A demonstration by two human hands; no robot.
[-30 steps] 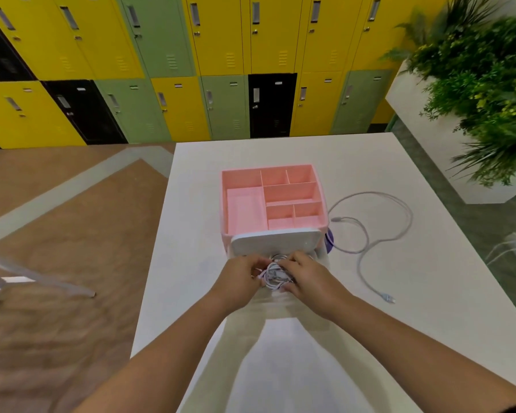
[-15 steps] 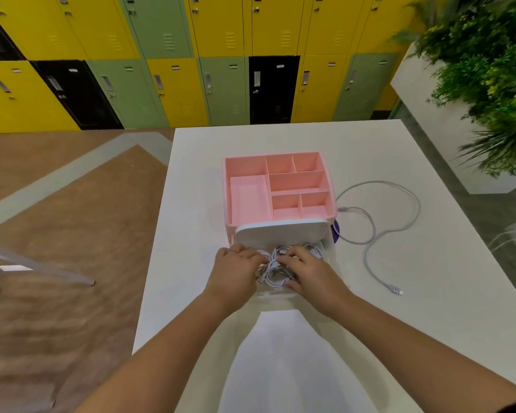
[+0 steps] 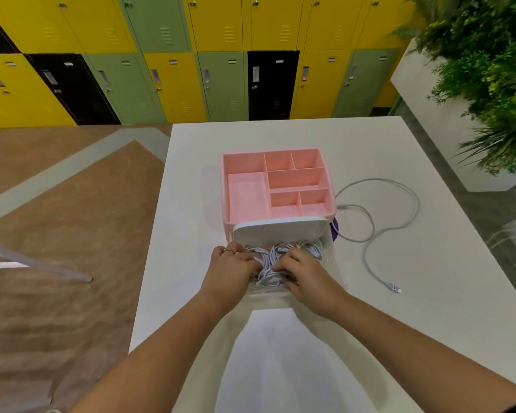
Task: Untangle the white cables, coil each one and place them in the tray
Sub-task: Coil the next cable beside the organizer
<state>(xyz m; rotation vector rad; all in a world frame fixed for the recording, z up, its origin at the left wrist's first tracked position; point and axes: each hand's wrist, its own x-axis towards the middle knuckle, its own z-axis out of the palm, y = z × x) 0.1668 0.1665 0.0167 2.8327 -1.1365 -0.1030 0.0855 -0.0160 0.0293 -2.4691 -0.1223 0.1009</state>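
A pink organiser [image 3: 245, 162] with several empty compartments stands mid-table, its white-fronted clear drawer tray [image 3: 331, 263] pulled out toward me. Coiled white cables [image 3: 268, 275] lie bunched inside that tray. My left hand [image 3: 230, 269] and my right hand [image 3: 304, 275] both reach into the tray, fingers curled on the cable bundle; the fingertips are partly hidden among the loops. One long white cable [image 3: 373, 234] lies loose and uncoiled on the table to the right of the organiser, its plug end near the front right.
The white table [image 3: 399, 323] has its left edge beside a brown floor. A small purple object [image 3: 335, 231] peeks out at the organiser's right corner. A white planter with green plants [image 3: 483, 84] stands at the back right, lockers behind.
The view has tilted slightly down, so the organiser sits higher in frame. Both hands have pushed a little deeper into the tray with the cable bundle; the loose cable has not moved.
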